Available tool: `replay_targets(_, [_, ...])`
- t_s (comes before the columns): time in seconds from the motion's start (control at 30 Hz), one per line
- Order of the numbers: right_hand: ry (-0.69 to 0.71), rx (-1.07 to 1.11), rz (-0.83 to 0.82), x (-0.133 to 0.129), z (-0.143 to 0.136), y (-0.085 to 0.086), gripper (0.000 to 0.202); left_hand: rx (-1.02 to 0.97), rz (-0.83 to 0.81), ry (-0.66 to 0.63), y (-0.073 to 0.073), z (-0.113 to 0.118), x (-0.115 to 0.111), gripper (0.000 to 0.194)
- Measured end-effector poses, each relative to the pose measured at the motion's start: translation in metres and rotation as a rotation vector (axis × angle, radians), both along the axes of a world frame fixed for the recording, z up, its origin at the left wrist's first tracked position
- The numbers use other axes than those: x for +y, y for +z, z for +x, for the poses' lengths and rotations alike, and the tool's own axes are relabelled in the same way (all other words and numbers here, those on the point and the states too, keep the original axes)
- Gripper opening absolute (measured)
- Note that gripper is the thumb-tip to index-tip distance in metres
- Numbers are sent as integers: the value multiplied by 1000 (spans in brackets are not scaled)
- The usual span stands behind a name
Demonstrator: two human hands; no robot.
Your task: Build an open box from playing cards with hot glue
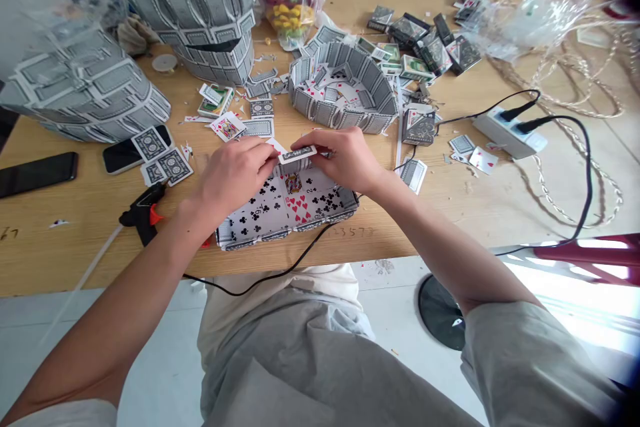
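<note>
Above the far side of a shallow tray made of playing cards, both my hands pinch a small folded playing card. The fingertips of my left hand are closed on its left end. At its right end, the thumb and fingers of my right hand grip it. Club and heart faces line the inside of the tray, and my hands partly hide its far wall. Left of the tray lies a black glue gun with an orange trigger and a white glue stick in its back.
Behind my hands stands an open card-built box. Two larger card-built pieces, one round and one taller, stand at the left. Phones lie at the left edge. A white power strip with black cables sits at the right.
</note>
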State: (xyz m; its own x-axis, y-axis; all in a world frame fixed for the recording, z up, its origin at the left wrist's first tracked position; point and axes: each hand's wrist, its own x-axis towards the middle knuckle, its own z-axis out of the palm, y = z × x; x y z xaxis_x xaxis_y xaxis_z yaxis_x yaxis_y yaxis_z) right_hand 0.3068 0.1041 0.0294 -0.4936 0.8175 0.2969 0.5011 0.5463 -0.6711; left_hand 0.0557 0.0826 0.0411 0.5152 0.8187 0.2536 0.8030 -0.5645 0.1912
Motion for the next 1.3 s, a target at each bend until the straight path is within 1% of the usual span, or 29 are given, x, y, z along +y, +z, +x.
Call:
replay_targets(0.23, [5,-26,-23,-2,2,3,45,30,9,-20,0,1,-2,33])
replay_targets(0.47, [21,-35,-28,-1,-1,3,43,22,-19,-21,-2,-2,0,29])
replay_targets(0.6, [33,-39,-13,0,0,0,42,12,-26,-37,-4,-3,0,28])
replay_targets(0.73, [76,-15,18,0,3,-2,39,40,-33,-50,-4,-3,1,29])
replay_targets(0.87, [110,-10,59,-1,5,-7,39,63,-9,-79,-4,-4,-3,29])
replay_targets(1.07, [116,-53,101,-4,7,-18,38,61,55,-93,-11,-6,-6,26])
replay_targets(1.17, [134,-84,106,-5,8,-22,40,66,86,-119,-12,-5,-7,28])
replay_targets(1.3, [210,-84,120,-6,10,-23,46,118,111,-142,-10,-3,-9,29])
